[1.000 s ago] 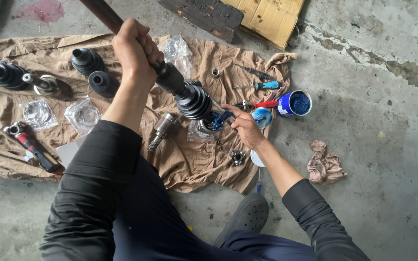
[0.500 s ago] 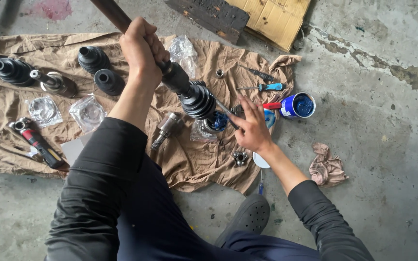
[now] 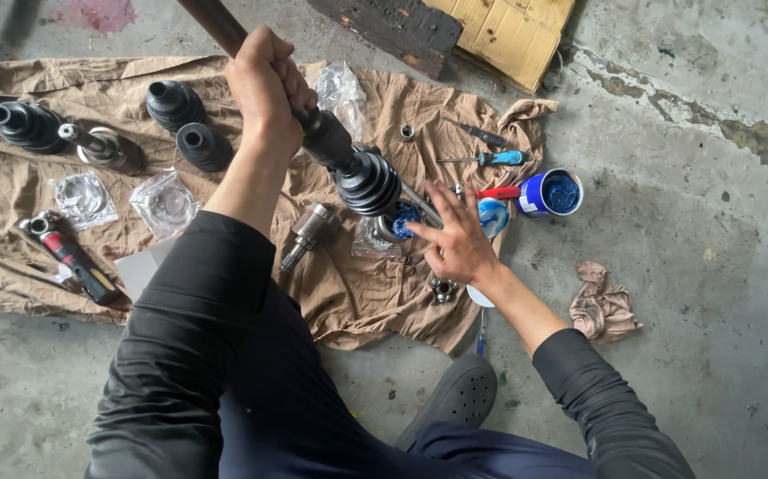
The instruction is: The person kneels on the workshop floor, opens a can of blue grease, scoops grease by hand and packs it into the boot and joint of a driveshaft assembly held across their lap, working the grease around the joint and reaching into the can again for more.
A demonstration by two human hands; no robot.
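The left hand (image 3: 266, 84) is clenched around a dark drive shaft (image 3: 224, 27), holding it tilted over the brown cloth (image 3: 375, 293) on the floor. The ribbed black rubber boot (image 3: 368, 182) sits on the shaft's lower end. The right hand (image 3: 456, 244) is released, fingers spread (blue grease on the tips), just beside the boot. A blue grease tub (image 3: 551, 192) stands near.

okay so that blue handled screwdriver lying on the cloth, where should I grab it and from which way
Probably take the blue-handled screwdriver by its blue handle, coming straight down from above. It lies flat on the brown cloth, so only the top and sides are free, and the handle is far thicker than the thin metal shaft. Close fingers across the handle; the red-handled tool lies apart, leaving room.
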